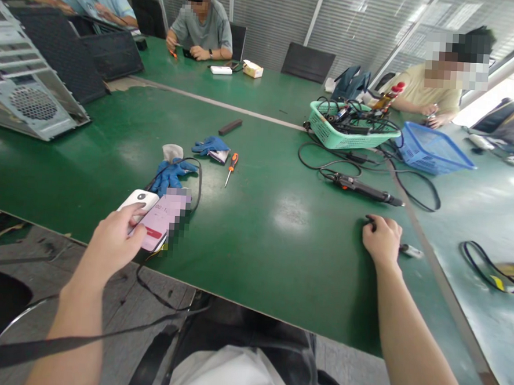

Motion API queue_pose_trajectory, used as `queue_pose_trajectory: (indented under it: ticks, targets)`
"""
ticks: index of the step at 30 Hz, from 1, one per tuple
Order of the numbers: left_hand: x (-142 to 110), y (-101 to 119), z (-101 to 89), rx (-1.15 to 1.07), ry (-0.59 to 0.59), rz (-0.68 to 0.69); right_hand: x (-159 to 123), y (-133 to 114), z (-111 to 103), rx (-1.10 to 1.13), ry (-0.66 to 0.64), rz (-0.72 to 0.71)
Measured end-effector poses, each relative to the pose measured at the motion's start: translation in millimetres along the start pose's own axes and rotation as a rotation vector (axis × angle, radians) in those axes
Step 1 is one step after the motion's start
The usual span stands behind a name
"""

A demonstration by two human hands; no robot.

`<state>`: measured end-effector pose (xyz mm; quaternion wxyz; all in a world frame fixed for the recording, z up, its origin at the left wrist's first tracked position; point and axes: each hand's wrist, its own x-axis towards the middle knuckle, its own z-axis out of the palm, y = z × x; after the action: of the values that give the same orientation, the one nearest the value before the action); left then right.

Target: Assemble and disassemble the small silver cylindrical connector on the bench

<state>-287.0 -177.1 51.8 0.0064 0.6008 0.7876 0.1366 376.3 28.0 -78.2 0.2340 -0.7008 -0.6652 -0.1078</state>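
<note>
My left hand (115, 239) rests at the near edge of the green table (259, 227), its thumb on the screen of a phone (162, 221) that lies next to a white power bank (138, 201). The fingers curl round the phone's side. My right hand (382, 238) lies knuckles up on the table, closed over a small black object with a cable; a pen-like tool (410, 250) sticks out beside it. Blue gloves (171, 173) and an orange-handled screwdriver (231, 166) lie just beyond the phone.
An electric screwdriver (364, 189) with black cables lies ahead of my right hand. A green basket (345, 131) of cables and a blue basket (431, 150) stand at the back right. A computer case (24, 85) is at the far left. Three people sit round the table.
</note>
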Motion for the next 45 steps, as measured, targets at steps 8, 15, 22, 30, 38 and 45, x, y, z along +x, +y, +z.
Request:
queue_pose_trajectory:
  ticks: [8, 15, 22, 30, 38, 45]
  targets:
    - [1.1, 1.1, -2.5, 0.016, -0.006, -0.006, 0.1, 0.6, 0.4, 0.007, 0.007, -0.005]
    - [0.1, -0.4, -2.6, 0.001, -0.006, -0.034, -1.0, -1.8, -0.4, -0.003, 0.012, 0.003]
    - [-0.4, -0.4, -2.7, -0.006, -0.002, -0.029, -0.6, -2.5, -1.4, 0.013, 0.0, 0.013]
    - [-1.4, -1.0, -4.0, -0.011, -0.018, -0.034, -1.2, -4.3, -3.3, 0.005, 0.011, 0.011]
    - [-2.7, 2.0, -7.3, 0.013, -0.033, -0.046, -0.5, -5.4, -4.3, 0.008, -0.006, 0.013]
    - [-2.9, -2.3, -5.8, -0.007, -0.028, -0.046, 0.2, -2.6, -1.3, 0.0, -0.001, -0.024]
